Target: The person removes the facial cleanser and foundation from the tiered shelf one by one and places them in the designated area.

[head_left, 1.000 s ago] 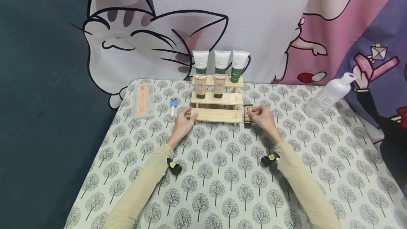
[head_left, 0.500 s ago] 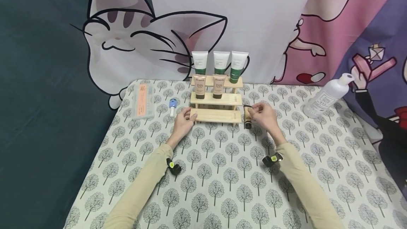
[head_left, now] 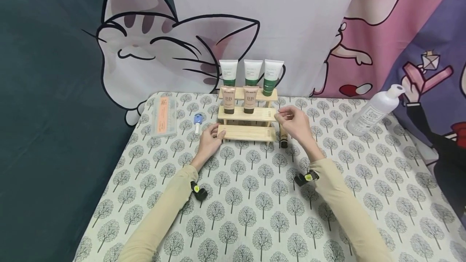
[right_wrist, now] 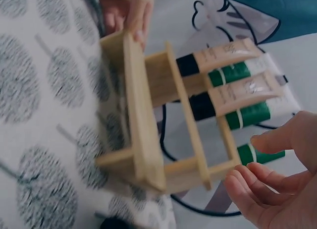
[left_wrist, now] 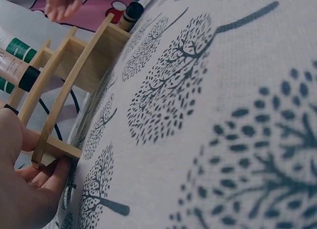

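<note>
At the bottom of the head view, two cream sleeves [head_left: 162,213] reach in from the lower left and lower right over a table cloth [head_left: 247,229] printed with grey trees, each with a small black wrist camera [head_left: 198,191] strapped at the cuff. At the centre, the left hand [head_left: 209,140] pinches the left end of the lowest tier of a three-tier wooden stand [head_left: 247,132], thumb on top and fingers below. Right of centre, the right hand [head_left: 297,126] has its thumb and bent fingers apart with nothing between them, close by the right end of the middle tier; whether it touches the wood I cannot tell. Partly hidden beneath it, a dark-capped gold tube [head_left: 283,140] lies on the cloth, just beside the stand. Two beige BB tubes [head_left: 228,99] stand caps down on the middle tier. Left of centre lie a small blue-and-white object [head_left: 198,121] and a clear flat case [head_left: 164,116] with an orange label; toward the right edge is a white pump bottle [head_left: 373,111]. Behind, three white-and-green tubes [head_left: 272,75] line the top tier, before a cartoon-cat backdrop [head_left: 291,19] filling the upper frame.
</note>
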`<state>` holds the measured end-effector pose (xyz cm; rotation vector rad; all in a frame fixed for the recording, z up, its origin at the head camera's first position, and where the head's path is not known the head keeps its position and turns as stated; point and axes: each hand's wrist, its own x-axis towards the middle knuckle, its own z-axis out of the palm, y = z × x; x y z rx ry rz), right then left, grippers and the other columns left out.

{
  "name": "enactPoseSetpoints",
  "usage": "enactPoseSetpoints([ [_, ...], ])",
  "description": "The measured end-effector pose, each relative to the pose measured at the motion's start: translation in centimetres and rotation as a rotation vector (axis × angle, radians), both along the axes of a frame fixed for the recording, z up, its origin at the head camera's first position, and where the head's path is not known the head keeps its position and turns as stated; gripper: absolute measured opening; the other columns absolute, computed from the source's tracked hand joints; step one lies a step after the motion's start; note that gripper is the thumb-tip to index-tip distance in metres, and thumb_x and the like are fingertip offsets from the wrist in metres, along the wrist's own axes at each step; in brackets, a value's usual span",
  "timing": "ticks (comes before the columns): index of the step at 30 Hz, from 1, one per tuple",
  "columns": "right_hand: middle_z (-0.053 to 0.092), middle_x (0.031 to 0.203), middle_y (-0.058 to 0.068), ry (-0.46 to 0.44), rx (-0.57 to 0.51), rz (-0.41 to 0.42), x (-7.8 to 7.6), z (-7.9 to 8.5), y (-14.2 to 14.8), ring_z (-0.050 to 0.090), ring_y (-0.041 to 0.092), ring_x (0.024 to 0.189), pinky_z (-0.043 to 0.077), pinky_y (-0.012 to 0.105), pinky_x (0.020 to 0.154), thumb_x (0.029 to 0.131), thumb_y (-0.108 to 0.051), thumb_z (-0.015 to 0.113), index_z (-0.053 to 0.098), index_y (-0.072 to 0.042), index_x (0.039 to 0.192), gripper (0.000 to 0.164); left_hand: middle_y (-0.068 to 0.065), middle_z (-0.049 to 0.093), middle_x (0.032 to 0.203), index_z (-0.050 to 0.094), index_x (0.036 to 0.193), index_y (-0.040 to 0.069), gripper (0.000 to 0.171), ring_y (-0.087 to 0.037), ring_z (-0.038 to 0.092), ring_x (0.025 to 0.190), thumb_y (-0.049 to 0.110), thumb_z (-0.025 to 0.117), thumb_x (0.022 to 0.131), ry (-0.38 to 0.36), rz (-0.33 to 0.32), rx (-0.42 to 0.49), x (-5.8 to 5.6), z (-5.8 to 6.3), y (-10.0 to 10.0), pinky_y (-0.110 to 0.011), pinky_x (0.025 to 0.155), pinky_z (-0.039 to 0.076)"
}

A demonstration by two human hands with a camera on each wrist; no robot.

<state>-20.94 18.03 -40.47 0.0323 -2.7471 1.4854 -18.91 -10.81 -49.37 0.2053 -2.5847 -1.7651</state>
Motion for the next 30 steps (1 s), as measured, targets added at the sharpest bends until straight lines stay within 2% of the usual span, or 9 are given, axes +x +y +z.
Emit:
enactPoseSetpoints([
  [5, 0.071, 0.119, 0.021, 0.053, -0.033, 0.039, -0.4, 0.8, -1.5, 0.069, 0.036, 0.109, 0.058, 0.047, 0.095, 0.094, -0.018, 0.070, 0.065, -0.001, 0.124, 0.035, -0.023, 0.063, 0.134, 0.051, 0.144, 0.001, 0.054, -0.037, 0.061, 0.125, 0.017, 0.068, 0.096, -0.002, 0.004, 0.000, 0.0, -0.1, -0.1, -0.043, 0.111, 0.050],
  [10, 0.069, 0.125, 0.019, 0.064, -0.121, 0.078, -1.0, 1.2, -3.0, 0.067, 0.034, 0.114, 0.057, 0.044, 0.102, 0.094, -0.016, 0.071, 0.063, -0.002, 0.127, 0.038, -0.023, 0.063, 0.135, 0.052, 0.144, 0.001, 0.053, -0.037, 0.061, 0.126, 0.018, 0.068, 0.096, -0.002, 0.002, 0.004, -0.1, -0.2, -0.1, -0.045, 0.111, 0.050],
  [14, 0.068, 0.129, 0.018, 0.059, -0.177, 0.087, -1.6, 1.2, -4.0, 0.066, 0.032, 0.117, 0.056, 0.042, 0.104, 0.093, -0.013, 0.072, 0.062, -0.003, 0.130, 0.041, -0.023, 0.063, 0.134, 0.052, 0.143, 0.001, 0.053, -0.036, 0.062, 0.125, 0.019, 0.068, 0.096, 0.004, 0.006, -0.001, -0.1, -0.2, -0.1, -0.044, 0.110, 0.051],
  [20, 0.065, 0.132, 0.020, 0.066, -0.178, 0.094, -2.4, 1.3, -5.2, 0.065, 0.034, 0.119, 0.055, 0.044, 0.105, 0.092, -0.014, 0.073, 0.058, -0.003, 0.135, 0.047, -0.023, 0.064, 0.133, 0.052, 0.143, 0.000, 0.052, -0.036, 0.063, 0.123, 0.017, 0.067, 0.096, 0.022, 0.002, 0.001, -0.2, -0.3, 0.0, -0.043, 0.110, 0.052],
  [30, 0.064, 0.133, 0.023, 0.039, -0.251, 0.100, -3.1, 1.2, -7.0, 0.064, 0.034, 0.121, 0.055, 0.040, 0.106, 0.090, -0.008, 0.075, 0.055, 0.001, 0.136, 0.051, -0.022, 0.063, 0.134, 0.052, 0.143, 0.001, 0.052, -0.034, 0.063, 0.124, 0.018, 0.068, 0.096, 0.020, 0.005, 0.001, 0.0, -0.5, -0.1, -0.042, 0.109, 0.052],
])
